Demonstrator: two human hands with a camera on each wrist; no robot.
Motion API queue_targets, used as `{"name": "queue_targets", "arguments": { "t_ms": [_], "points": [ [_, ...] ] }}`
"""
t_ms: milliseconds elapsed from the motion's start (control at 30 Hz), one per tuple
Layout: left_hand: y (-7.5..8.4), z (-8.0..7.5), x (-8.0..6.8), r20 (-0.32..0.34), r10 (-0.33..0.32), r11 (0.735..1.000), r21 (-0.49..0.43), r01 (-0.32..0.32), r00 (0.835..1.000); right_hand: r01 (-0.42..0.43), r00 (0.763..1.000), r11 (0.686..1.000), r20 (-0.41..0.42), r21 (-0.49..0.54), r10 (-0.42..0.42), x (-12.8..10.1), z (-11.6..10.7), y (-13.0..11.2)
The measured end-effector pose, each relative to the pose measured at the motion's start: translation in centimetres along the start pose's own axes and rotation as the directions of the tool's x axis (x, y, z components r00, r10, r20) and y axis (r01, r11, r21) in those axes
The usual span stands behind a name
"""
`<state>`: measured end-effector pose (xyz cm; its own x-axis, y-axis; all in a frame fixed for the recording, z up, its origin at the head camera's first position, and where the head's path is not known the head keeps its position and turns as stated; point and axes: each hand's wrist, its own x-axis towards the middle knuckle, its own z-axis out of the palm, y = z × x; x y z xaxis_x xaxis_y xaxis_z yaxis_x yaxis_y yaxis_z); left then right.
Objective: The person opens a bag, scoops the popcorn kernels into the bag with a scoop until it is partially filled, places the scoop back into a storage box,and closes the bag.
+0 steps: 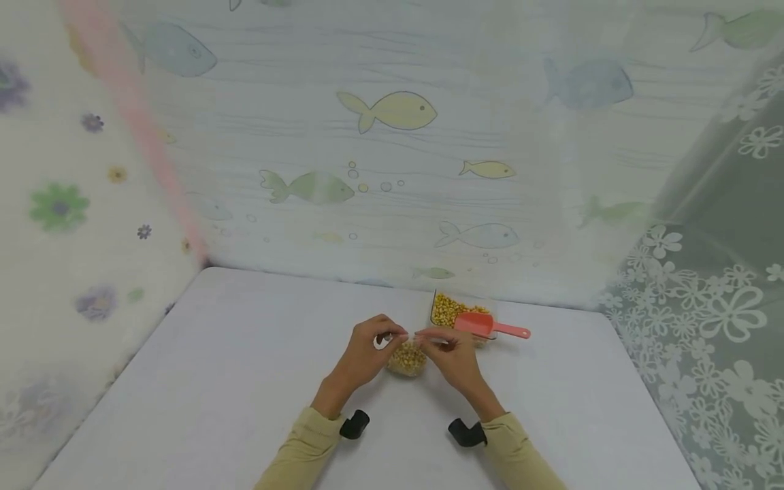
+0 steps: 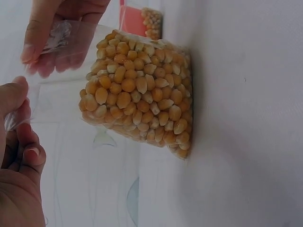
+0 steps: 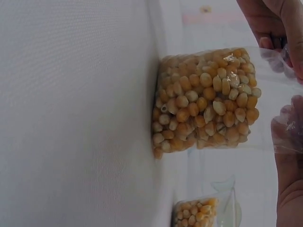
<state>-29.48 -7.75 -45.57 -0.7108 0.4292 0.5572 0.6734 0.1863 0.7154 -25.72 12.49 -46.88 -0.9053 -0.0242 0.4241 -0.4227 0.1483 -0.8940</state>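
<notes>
A clear plastic bag of corn kernels [image 1: 407,359] stands upright on the table between my two hands. Kernels fill its lower part, as the bag [image 2: 137,94] in the left wrist view shows. My left hand [image 1: 366,347] pinches one side of the bag's top between thumb and fingers. On the other side, my right hand [image 1: 452,355] pinches the plastic the same way. The fingertips of both hands are close together above the kernels. In the right wrist view the bag's clear upper part [image 3: 267,90] stretches between the hands.
Behind my right hand stands a clear container of corn kernels [image 1: 445,307]. A red scoop [image 1: 474,324] lies across it, its handle pointing right. The white table [image 1: 245,381] meets a fish-patterned curtain [image 1: 294,224] at the back. Flowered curtains hang at both sides.
</notes>
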Motion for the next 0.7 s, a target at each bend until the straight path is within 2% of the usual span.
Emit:
{"name": "queue_targets", "arguments": {
  "t_ms": [133, 333, 567, 700],
  "points": [
    [0.1, 0.0, -0.2, -0.004, -0.01, 1.0, -0.001, 0.01, 1.0, 0.014, 1.0, 1.0, 0.025, 0.008, -0.014, 0.0, 0.4, -1.4],
    [0.5, -0.4, -0.2, -0.023, -0.037, 0.999, -0.009, 0.037, 0.999, -0.019, 1.0, 0.999, 0.017, -0.028, 0.019, 0.0, 0.4, -3.0],
    [3.0, -1.6, 0.1, -0.02, -0.062, 0.998, -0.035, 0.062, 0.998, -0.046, 0.999, 0.999, 0.007, -0.023, 0.047, 0.1, 0.2, -3.1],
    [3.6, -2.0, 0.1, -0.021, -0.048, 0.998, -0.034, 0.047, 0.999, -0.052, 0.999, 0.998, 0.003, -0.029, 0.052, 0.1, 0.1, -3.3]
  ]
}}
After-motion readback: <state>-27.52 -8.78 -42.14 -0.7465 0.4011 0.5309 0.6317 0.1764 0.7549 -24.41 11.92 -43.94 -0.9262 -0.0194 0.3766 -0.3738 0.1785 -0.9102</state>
